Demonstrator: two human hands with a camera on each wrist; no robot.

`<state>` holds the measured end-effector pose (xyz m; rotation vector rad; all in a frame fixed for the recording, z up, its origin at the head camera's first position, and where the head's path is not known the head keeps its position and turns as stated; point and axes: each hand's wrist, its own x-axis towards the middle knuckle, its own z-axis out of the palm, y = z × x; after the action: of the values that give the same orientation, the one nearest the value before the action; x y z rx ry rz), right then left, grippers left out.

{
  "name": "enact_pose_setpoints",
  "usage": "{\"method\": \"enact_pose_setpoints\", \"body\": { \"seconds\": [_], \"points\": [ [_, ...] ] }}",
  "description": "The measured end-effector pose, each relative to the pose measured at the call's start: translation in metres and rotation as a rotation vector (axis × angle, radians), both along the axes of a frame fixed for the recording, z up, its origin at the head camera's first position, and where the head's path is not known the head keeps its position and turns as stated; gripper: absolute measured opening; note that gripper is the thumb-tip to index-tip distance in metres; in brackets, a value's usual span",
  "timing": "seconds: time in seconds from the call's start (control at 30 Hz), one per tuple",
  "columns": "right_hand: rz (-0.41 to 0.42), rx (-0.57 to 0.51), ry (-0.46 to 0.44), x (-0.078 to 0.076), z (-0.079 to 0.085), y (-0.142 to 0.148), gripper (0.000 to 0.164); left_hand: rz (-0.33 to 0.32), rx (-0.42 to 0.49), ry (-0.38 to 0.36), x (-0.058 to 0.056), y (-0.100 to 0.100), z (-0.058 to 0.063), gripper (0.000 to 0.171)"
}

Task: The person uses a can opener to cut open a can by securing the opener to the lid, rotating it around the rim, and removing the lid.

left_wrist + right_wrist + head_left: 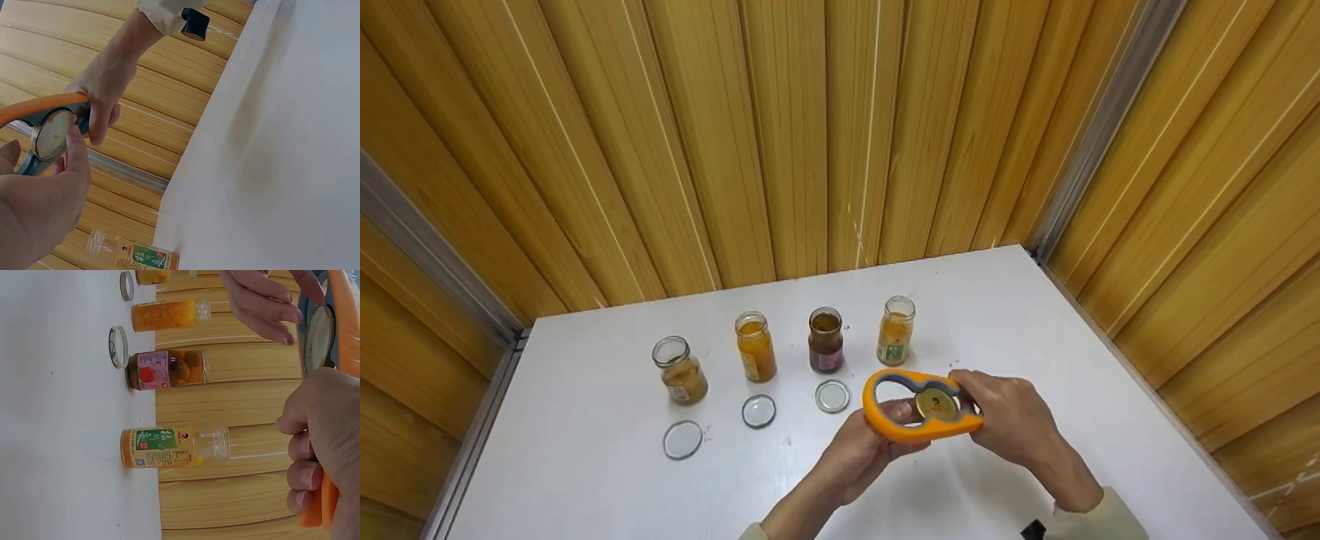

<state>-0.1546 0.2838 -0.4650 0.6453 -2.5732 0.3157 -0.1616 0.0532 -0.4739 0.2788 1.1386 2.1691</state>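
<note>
An orange jar opener (900, 433) with grey inner grips is held above the table by my right hand (1011, 412), fingers wrapped round its handle end. A gold jar lid (936, 405) sits between the grey grips, its pale underside (53, 135) facing down. My left hand (864, 450) reaches in from the left. Its thumb comes through the opener's loop to the lid's edge, and its fingers are at the lid's underside. Behind the opener stands an uncapped jar of orange fruit (895, 337) with a green label.
Three more uncapped jars stand in the row: a dark one (826, 341), an orange one (756, 349) and a pale one (682, 371). Lids lie before them: right (832, 396), middle (758, 412) and left (682, 439). Yellow wood-patterned walls (787, 135) enclose the white table (585, 480).
</note>
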Motion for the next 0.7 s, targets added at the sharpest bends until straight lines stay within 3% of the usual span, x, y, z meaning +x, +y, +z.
{"method": "enact_pose_setpoints", "body": {
  "seconds": [0.13, 0.3, 0.53, 0.7],
  "points": [
    [0.022, -0.009, -0.007, 0.003, -0.002, -0.005, 0.034, -0.01, -0.014, 0.005, 0.006, -0.002, 0.001, 0.042],
    [0.056, -0.011, -0.01, 0.005, -0.006, -0.011, 0.034, 0.014, -0.05, -0.041, 0.01, -0.004, 0.001, 0.043],
    [0.106, -0.039, -0.084, 0.012, -0.013, -0.018, 0.038, 0.023, -0.105, -0.097, 0.018, -0.009, -0.007, 0.043],
    [0.117, -0.038, -0.134, 0.018, -0.017, -0.027, 0.042, -0.009, -0.074, -0.161, 0.03, -0.015, -0.013, 0.042]
  ]
}}
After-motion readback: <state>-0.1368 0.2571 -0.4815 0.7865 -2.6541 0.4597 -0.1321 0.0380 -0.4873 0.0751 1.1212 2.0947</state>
